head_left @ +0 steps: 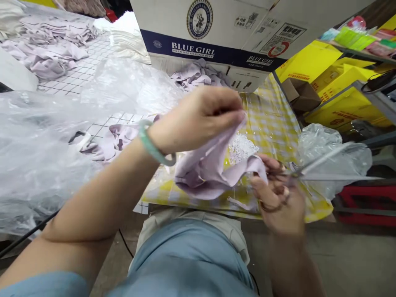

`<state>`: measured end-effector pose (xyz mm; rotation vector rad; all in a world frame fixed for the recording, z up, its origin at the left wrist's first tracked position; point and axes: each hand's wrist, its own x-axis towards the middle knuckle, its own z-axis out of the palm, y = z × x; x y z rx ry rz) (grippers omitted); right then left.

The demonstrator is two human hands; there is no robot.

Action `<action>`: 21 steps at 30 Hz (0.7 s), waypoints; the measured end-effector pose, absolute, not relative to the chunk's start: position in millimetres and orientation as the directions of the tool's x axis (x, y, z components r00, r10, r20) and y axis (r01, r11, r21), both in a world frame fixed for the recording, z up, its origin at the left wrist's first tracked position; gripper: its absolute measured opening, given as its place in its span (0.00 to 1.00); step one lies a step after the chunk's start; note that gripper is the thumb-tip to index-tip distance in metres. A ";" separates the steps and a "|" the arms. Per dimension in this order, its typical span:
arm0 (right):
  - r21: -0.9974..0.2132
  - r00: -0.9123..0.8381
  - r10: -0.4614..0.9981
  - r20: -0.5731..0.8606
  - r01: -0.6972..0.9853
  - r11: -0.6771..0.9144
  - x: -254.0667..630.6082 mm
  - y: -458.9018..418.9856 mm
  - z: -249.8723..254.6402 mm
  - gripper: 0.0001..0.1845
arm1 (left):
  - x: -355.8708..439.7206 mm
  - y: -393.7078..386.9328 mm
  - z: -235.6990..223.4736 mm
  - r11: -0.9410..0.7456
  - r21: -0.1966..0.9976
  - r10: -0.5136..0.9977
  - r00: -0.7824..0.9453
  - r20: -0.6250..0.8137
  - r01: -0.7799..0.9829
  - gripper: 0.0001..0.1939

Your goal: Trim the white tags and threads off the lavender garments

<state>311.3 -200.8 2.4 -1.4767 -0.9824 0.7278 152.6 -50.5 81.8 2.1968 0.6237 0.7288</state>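
My left hand (pixel 201 119), with a pale green bangle at the wrist, is closed on the upper edge of a lilac cloth piece (pixel 213 169). The cloth hangs in a loop below it and stretches across to my right hand (pixel 281 202). There, thumb and fingers pinch the cloth's other end. A pair of scissors (pixel 321 165) also sits in the right hand, finger loops around the fingers, blades apart and pointing right, away from the cloth. Motion blurs the right hand somewhat. Beneath the cloth, small white scraps (pixel 243 147) are heaped on a yellow checked tablecloth (pixel 269 119).
A large beer carton (pixel 216 45) stands at the back, with lilac cloth (pixel 201 74) at its base. Clear plastic sheeting (pixel 46 144) spreads over the left side, near piled lilac pieces (pixel 52 45). At the right are a plastic bag (pixel 334 156) and yellow boxes (pixel 312 62).
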 end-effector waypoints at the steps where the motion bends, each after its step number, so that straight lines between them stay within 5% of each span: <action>1: -0.980 0.455 0.884 0.110 0.199 0.019 304.7 -191.5 -0.1 0.22 | 161.8 -47.3 75.7 -0.611 0.770 0.570 0.777 0.267 0.184 0.13; 7: -0.987 0.454 0.890 0.036 0.156 -0.039 297.3 -171.0 -30.8 0.19 | 132.4 -54.0 8.2 -0.671 0.629 0.682 0.660 0.315 0.393 0.07; 12: -0.985 0.357 0.928 -0.108 0.088 -0.148 295.3 -179.9 -52.2 0.18 | 75.1 -100.7 -45.2 -0.746 0.504 0.525 0.850 0.043 0.436 0.05; 15: -0.980 0.288 0.949 -0.132 0.108 -0.169 285.5 -178.5 -63.6 0.16 | 73.5 -115.7 -65.7 -0.780 0.395 0.539 0.842 0.029 0.486 0.07; 21: -0.846 0.261 0.942 0.209 0.531 0.041 264.8 -186.1 -90.7 0.12 | 73.3 -110.8 -68.2 -0.727 0.522 0.576 0.810 0.109 0.447 0.10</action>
